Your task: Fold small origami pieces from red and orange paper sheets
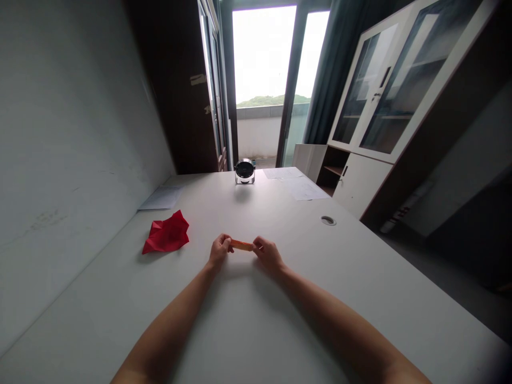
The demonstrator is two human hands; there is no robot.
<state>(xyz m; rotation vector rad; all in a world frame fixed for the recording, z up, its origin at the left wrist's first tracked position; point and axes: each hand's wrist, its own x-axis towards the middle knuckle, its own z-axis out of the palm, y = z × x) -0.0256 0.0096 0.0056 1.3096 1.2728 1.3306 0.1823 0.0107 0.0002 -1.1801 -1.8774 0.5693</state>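
Observation:
Both my hands meet over the middle of the white table (248, 320). A narrow orange strip of folded paper (241, 245) stretches between them. My left hand (220, 250) pinches its left end with closed fingers. My right hand (268, 254) pinches its right end the same way. The strip lies level, just above or on the tabletop; I cannot tell which. A crumpled red sheet of paper (167, 233) lies on the table to the left of my left hand, apart from it.
A small black and silver device (245, 171) stands at the table's far edge. White paper sheets (162, 198) lie at far left and more sheets (298, 184) at far right. A round cable hole (328, 220) sits to the right. A wall runs along the left; cabinets stand right.

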